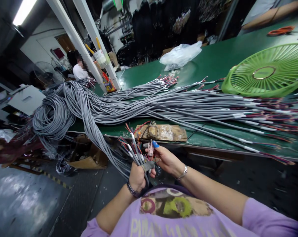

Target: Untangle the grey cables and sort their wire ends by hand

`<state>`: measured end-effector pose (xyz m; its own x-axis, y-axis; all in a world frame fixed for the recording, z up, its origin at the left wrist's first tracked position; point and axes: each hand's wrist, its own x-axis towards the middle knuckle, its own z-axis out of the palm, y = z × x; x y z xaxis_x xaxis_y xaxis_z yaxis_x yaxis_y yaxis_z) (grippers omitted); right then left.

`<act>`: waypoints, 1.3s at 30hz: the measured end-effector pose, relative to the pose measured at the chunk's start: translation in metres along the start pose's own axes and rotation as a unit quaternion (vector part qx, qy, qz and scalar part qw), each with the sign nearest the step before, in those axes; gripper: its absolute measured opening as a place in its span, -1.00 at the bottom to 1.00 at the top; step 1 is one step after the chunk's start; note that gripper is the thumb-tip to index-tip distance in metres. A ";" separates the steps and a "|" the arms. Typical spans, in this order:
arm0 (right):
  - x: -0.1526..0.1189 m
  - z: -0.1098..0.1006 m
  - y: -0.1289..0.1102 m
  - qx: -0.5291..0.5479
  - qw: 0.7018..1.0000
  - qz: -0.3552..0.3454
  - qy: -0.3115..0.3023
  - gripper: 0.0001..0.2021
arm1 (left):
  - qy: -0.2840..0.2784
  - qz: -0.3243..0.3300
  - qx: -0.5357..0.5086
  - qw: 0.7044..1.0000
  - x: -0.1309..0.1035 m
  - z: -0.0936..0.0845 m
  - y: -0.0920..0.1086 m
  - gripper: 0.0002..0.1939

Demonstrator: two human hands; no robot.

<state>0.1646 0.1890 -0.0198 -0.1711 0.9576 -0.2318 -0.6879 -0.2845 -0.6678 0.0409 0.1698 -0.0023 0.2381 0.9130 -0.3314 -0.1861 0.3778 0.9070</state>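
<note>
My left hand [137, 176] is closed around a bundle of grey cables [136, 154], whose stripped ends fan upward with thin coloured wires and white sleeves. A dark grey wrap [148, 165] lies across its fingers. Just to the right, my right hand [165, 159] pinches a small pale pinkish piece [150, 149] among the wire ends; its exact kind is unclear. Blue covering [155, 144] sits on that thumb. Behind both hands, at the table edge, is a wooden board [168, 132] with a brownish lump fixed on it and wires attached.
Many long grey cables [129, 110] stretch across the green table [139, 74], with a coil [52, 115] at the left. A green fan [264, 72] lies at right, near orange-handled scissors [281, 31]. A plastic bag [180, 56] and white posts [89, 36] stand behind. Other people are farther off.
</note>
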 end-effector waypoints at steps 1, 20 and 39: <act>0.001 -0.001 0.001 0.012 1.000 0.005 0.006 -0.64 | 0.000 0.001 -0.003 1.000 0.000 -0.001 0.000 -0.72; -0.008 0.001 -0.005 -0.022 1.000 -0.006 0.015 -0.67 | 0.041 0.059 -0.007 0.997 -0.012 -0.003 -0.004 -0.69; -0.003 -0.003 -0.003 0.016 0.999 0.018 0.038 -0.72 | 0.058 0.053 -0.012 0.997 -0.005 0.005 -0.007 -0.75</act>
<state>0.1695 0.1868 -0.0188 -0.1432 0.9402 -0.3091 -0.7041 -0.3162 -0.6358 0.0456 0.1613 -0.0057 0.1047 0.9589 -0.2637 -0.2280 0.2813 0.9321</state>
